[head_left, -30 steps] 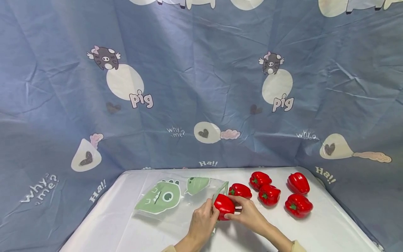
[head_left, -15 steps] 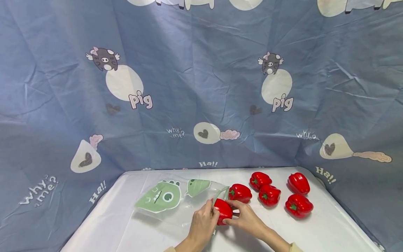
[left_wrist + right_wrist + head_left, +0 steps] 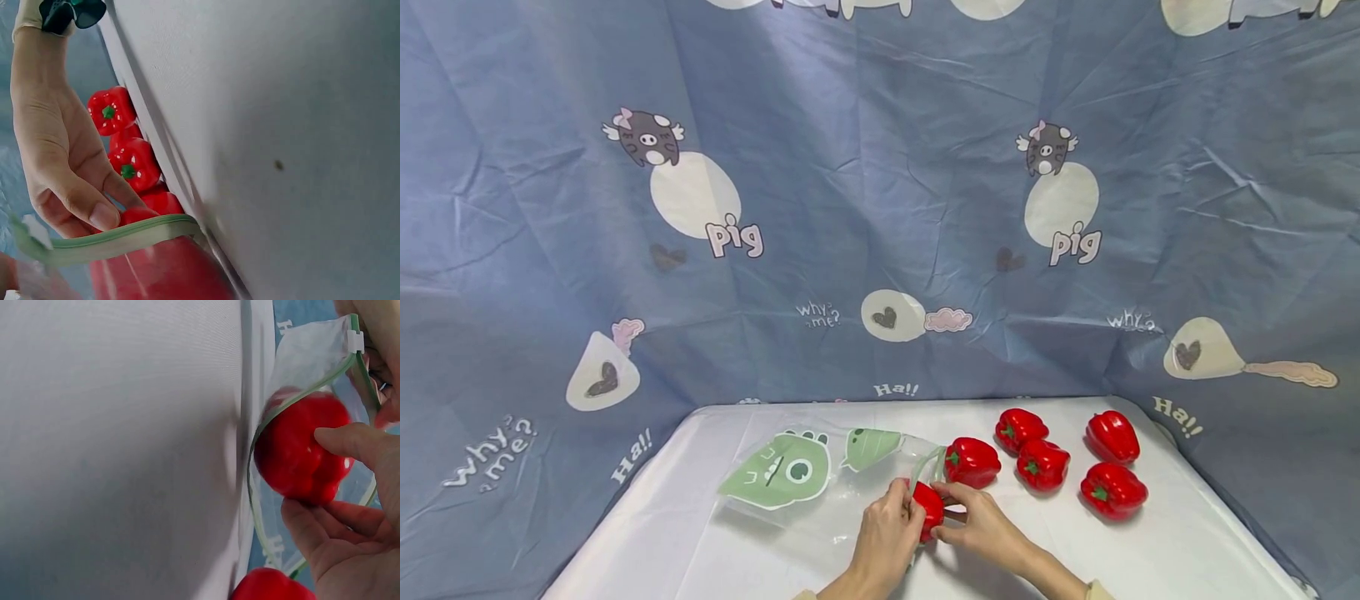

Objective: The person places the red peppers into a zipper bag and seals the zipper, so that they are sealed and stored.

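Note:
My right hand (image 3: 964, 515) pinches a red bell pepper (image 3: 929, 509) between thumb (image 3: 347, 440) and fingers, and the pepper sits halfway through the mouth of a clear zip bag (image 3: 797, 479) printed with green cartoon faces. The bag lies flat on the white table (image 3: 700, 550). My left hand (image 3: 889, 523) holds the bag's green zip rim (image 3: 299, 394) open at the mouth. In the right wrist view the rim loops around the pepper (image 3: 302, 448). The left wrist view shows the rim (image 3: 119, 239) lying over the pepper (image 3: 162, 272).
Several more red peppers lie to the right of the bag: one close by (image 3: 972, 461), others (image 3: 1019, 428) (image 3: 1041, 464) farther right and two near the right edge (image 3: 1110, 436) (image 3: 1112, 490). A blue cartoon-print cloth (image 3: 880, 208) hangs behind the table.
The pepper has gone left and lower, deeper into the bag's mouth, with my right hand following it. My left hand has stayed at the rim.

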### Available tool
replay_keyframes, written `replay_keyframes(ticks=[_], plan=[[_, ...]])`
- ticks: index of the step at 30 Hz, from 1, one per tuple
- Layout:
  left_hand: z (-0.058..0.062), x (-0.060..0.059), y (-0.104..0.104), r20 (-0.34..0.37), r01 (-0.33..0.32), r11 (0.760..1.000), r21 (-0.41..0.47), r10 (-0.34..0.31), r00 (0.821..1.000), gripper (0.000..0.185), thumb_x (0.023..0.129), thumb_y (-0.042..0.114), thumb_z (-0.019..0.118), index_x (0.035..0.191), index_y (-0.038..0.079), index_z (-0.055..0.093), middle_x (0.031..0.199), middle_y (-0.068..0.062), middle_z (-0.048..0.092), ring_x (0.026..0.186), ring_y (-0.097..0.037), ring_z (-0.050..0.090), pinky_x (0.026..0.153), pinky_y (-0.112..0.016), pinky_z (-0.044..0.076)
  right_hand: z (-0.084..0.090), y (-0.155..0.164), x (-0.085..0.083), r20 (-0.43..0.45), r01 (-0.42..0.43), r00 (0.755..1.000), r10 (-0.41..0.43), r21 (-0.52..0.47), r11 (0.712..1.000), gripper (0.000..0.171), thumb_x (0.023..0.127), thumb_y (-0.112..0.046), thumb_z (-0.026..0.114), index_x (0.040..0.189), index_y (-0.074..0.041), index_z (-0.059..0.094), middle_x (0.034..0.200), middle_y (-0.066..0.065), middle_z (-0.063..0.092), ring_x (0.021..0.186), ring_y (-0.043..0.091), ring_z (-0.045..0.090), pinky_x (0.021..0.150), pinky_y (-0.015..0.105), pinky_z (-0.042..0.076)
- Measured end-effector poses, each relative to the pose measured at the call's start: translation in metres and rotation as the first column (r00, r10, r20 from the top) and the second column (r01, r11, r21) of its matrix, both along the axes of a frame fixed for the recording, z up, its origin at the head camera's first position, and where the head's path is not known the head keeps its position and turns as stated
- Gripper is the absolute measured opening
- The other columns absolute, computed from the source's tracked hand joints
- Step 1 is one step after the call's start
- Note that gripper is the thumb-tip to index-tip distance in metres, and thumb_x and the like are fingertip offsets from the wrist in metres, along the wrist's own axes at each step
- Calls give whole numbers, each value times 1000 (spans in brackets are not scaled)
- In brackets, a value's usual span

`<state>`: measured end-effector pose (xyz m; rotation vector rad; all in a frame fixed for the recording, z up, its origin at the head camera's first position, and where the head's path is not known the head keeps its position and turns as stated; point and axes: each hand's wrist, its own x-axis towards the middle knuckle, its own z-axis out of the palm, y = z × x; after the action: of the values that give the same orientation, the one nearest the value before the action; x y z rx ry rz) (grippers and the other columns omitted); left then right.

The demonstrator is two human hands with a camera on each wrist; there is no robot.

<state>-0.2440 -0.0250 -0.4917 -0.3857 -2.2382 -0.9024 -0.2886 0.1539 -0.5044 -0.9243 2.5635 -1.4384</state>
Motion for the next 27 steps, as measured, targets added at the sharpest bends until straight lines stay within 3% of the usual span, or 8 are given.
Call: replay_keyframes(ticks=[7, 15, 22, 27], plan=[[-1, 2, 1, 45, 8, 1000, 1, -8, 999, 20, 76, 2, 64, 74, 15, 48, 57, 12, 47, 53, 3, 43, 47, -10, 34, -4, 0, -2, 2, -32, 999, 32, -36, 999, 54, 81, -17, 76, 128, 1, 55, 128, 17, 59, 108, 27, 65, 84, 29, 54], [-3, 2, 2, 15, -13, 1000, -21, 13, 1000, 23, 74, 3, 65, 73, 17, 47, 55, 12, 48, 53, 1, 46, 46, -13, 36, -8, -1, -5, 6, -72, 997, 73, -56, 996, 55, 82, -20, 75, 130, -1, 55, 124, 13, 63, 105, 18, 65, 86, 30, 54], [-5, 1, 3, -35, -9, 1000, -27, 8, 999, 26, 71, 1, 67, 73, 17, 46, 54, 14, 47, 51, 1, 46, 45, -14, 34, -10, -8, -7, 20, -80, 996, 83, -108, 991, 52, 81, -13, 75, 128, 0, 56, 121, 14, 65, 105, 26, 66, 86, 32, 54], [-5, 2, 3, -42, 8, 1000, -21, -9, 999, 27, 71, 0, 67, 72, 16, 45, 53, 14, 45, 51, 4, 40, 45, -10, 31, -10, -10, -8, 4, -83, 996, 84, -87, 993, 52, 82, -16, 74, 128, 2, 56, 123, 15, 64, 105, 26, 66, 86, 32, 54]])
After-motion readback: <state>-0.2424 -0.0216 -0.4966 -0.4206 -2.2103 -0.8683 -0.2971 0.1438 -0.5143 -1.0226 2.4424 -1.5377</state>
